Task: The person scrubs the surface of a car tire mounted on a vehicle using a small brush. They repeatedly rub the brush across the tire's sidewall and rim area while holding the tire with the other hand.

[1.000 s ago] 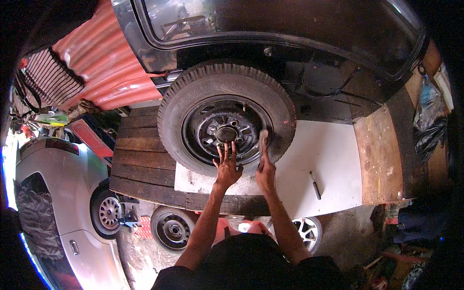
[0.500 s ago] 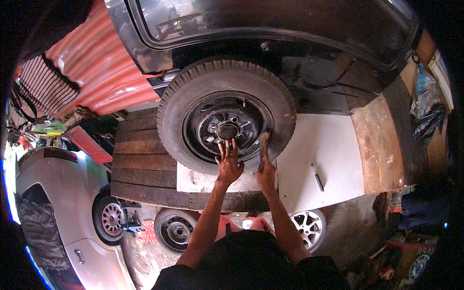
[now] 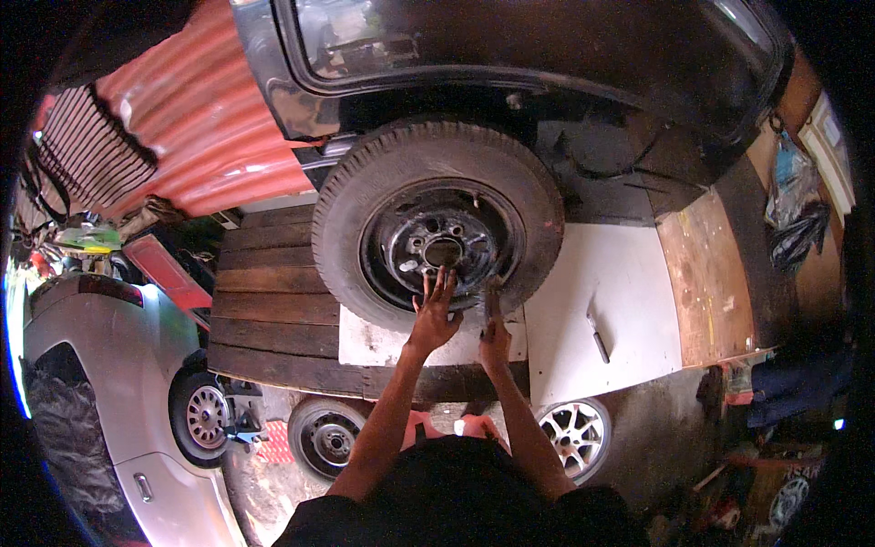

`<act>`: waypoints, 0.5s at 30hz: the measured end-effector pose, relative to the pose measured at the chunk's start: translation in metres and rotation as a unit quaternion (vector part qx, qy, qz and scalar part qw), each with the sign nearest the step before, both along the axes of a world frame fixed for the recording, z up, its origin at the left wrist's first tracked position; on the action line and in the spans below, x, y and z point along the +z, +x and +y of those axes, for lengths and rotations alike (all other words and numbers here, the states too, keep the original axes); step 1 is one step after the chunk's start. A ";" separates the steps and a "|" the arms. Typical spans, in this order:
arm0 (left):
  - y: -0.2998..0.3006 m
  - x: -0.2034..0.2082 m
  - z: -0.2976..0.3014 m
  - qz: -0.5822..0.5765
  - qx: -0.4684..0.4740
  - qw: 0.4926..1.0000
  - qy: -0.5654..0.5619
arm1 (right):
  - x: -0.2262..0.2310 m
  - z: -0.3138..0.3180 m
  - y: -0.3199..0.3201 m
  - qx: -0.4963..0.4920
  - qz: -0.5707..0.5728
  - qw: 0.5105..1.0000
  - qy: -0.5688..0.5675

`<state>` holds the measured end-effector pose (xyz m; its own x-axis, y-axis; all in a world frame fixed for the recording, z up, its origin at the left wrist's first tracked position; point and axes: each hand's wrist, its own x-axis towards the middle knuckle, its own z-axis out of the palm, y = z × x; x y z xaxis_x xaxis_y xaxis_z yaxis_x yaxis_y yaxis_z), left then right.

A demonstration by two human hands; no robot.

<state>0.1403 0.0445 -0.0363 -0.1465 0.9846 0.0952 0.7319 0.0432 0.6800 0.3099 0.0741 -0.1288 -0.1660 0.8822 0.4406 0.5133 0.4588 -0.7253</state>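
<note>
A large tyre (image 3: 343,223) on a black steel rim (image 3: 387,228) lies flat in front of me, its centre hole facing up. My left hand (image 3: 434,319) rests on the lower part of the rim with fingers stretched out, just below the hub hole. In my right hand (image 3: 495,346) is a brush (image 3: 493,301), its fingers wrapped round the handle. The brush head, blurred by motion, is at the rim's lower right edge, beside the tyre's sidewall. A slim tool with a dark handle (image 3: 601,345) lies apart to the right.
Under the wheel are dark wooden planks (image 3: 264,301) and a white board (image 3: 629,273). A black vehicle body panel (image 3: 547,55) stands behind. Below the platform edge are a steel wheel (image 3: 330,438) and a white spoked wheel (image 3: 576,436). A silver car (image 3: 100,383) is at left.
My right hand and the brush have moved left and slightly down along the rim's edge. My left hand keeps its flat pose on the rim. The whole view has shifted slightly.
</note>
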 end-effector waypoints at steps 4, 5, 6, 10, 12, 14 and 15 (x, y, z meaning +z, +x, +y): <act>-0.032 0.012 -0.030 0.008 0.034 0.998 0.045 | 0.062 -0.015 -0.017 0.009 0.106 0.971 -0.216; -0.042 0.014 -0.033 -0.015 0.032 0.996 0.085 | 0.060 -0.013 -0.019 0.013 0.129 0.960 -0.246; -0.056 0.019 -0.037 -0.037 0.031 0.991 0.123 | 0.063 -0.014 -0.028 0.023 0.121 0.965 -0.232; -0.088 0.054 -0.044 -0.076 0.045 0.975 0.203 | 0.088 -0.016 -0.081 0.045 0.109 0.981 -0.156; -0.107 0.070 -0.054 -0.064 0.079 0.974 0.201 | 0.171 -0.032 -0.118 0.076 0.142 0.946 -0.280; -0.111 0.083 -0.044 -0.004 0.092 0.961 0.260 | 0.144 0.003 -0.135 0.028 0.138 0.986 -0.090; -0.122 0.085 -0.046 0.032 0.110 0.952 0.283 | 0.156 0.006 -0.149 0.016 0.152 0.983 -0.102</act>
<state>0.0186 -0.0010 0.0488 -0.3189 0.7196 0.6168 0.7887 -0.1594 0.5937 0.1608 0.0802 0.0271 -0.0821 0.9540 0.2885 0.2462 0.2999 -0.9216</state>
